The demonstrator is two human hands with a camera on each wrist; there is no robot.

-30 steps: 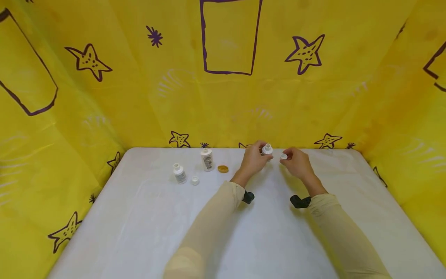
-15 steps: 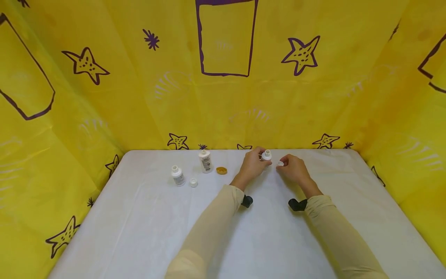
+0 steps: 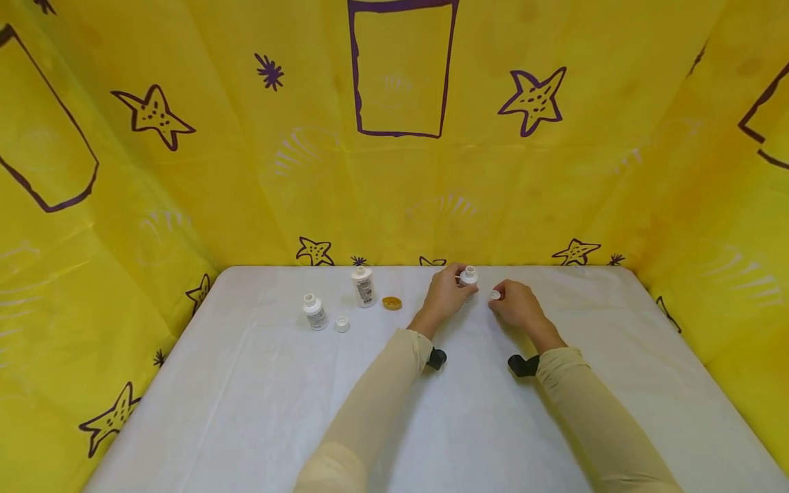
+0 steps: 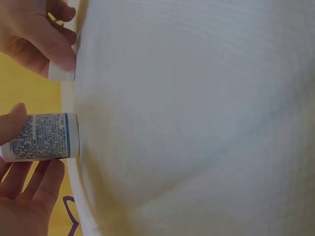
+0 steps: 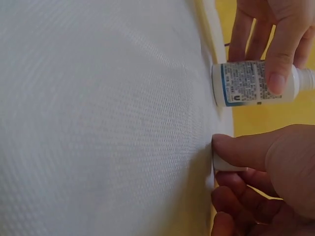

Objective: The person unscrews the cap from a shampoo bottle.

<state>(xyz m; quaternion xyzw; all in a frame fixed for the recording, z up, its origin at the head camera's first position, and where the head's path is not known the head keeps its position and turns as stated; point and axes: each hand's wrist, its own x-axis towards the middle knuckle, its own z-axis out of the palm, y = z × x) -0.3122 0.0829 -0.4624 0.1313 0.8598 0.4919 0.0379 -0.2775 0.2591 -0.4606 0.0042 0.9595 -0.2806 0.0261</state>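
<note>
My left hand (image 3: pixel 445 296) grips a small white bottle (image 5: pixel 246 83) by its sides, thumb on one side and fingers on the other. The bottle stands upright at the table's surface, its neck uncapped and its printed label with a blue band showing in both wrist views. To the right of it, my right hand (image 3: pixel 519 306) pinches a white screw cap (image 3: pixel 494 295) between thumb and fingers, right at the tabletop. In the left wrist view that cap (image 4: pixel 60 72) is partly hidden by the thumb.
Left of my hands stand two more uncapped white bottles, a taller one (image 3: pixel 364 287) and a shorter one (image 3: pixel 315 313). A yellow cap (image 3: pixel 392 302) and a white cap (image 3: pixel 342 324) lie near them on the white-covered table (image 3: pixel 259 411). A yellow patterned curtain (image 3: pixel 394 198) rises behind.
Both hands have come down toward the tabletop, the left with the bottle, the right with the white cap. The other bottles and caps stay where they were.
</note>
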